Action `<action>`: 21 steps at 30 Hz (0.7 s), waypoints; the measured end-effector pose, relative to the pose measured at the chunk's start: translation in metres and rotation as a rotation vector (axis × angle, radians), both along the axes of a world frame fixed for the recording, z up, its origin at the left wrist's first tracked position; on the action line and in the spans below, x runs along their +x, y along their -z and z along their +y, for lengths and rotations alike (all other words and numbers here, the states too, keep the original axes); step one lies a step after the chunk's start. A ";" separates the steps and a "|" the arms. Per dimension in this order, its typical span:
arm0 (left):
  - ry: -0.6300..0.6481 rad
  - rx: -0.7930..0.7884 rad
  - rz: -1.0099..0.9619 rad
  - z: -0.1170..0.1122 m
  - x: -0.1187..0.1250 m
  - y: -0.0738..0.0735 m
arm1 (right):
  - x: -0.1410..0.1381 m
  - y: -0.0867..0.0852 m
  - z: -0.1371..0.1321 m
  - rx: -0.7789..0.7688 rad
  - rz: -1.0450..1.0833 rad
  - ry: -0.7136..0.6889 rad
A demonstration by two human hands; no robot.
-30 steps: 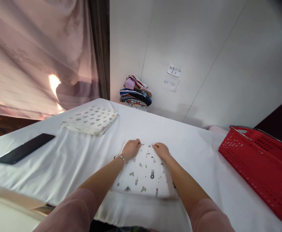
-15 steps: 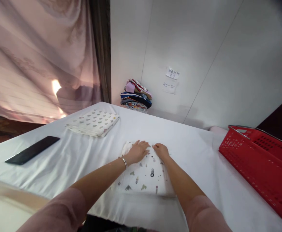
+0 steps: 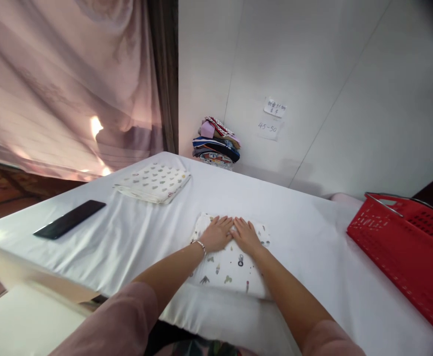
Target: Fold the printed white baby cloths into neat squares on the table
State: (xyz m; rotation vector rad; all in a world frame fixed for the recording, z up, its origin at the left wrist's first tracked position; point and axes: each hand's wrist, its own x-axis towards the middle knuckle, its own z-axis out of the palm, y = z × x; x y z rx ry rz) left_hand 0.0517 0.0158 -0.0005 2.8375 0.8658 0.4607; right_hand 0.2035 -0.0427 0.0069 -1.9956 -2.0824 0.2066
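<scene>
A person's left hand point(image 3: 216, 236) and right hand point(image 3: 247, 238) lie flat, fingers point(image 3: 240, 225) outstretched, atop a folded patterned cloth point(image 3: 225, 269) on a white worktop point(image 3: 305, 237); on the wall point(image 3: 312, 74) beyond, a handwritten sheet point(image 3: 268, 129) reads "45-50" beneath another note point(image 3: 274, 107), its characters hard to make out.

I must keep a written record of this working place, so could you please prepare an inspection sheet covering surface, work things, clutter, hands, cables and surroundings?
Surface: white table cover, wrinkled at left.
Work things: near printed cloth, folded; far printed cloth, folded, farther left.
Clutter: dark flat object at left; red basket at right.
Hands: left hand and right hand flat on the near printed cloth; bracelet on left wrist.
Cables: nothing seen.
Surroundings: wall with upper note and lower note, reading "45-50"; textile stack beyond the far edge; pinkish curtain at left.
</scene>
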 end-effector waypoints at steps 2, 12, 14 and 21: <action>0.013 -0.038 0.029 0.002 -0.001 -0.001 | 0.000 0.005 0.000 -0.046 0.011 0.014; -0.307 -0.125 0.020 0.008 -0.030 -0.006 | 0.000 0.010 0.000 -0.030 0.000 0.017; -0.312 -0.179 0.001 0.011 -0.029 -0.005 | 0.000 0.008 0.001 -0.040 0.005 0.020; -0.360 -0.306 -0.124 0.023 -0.037 -0.011 | 0.006 0.001 -0.001 -0.141 -0.040 0.033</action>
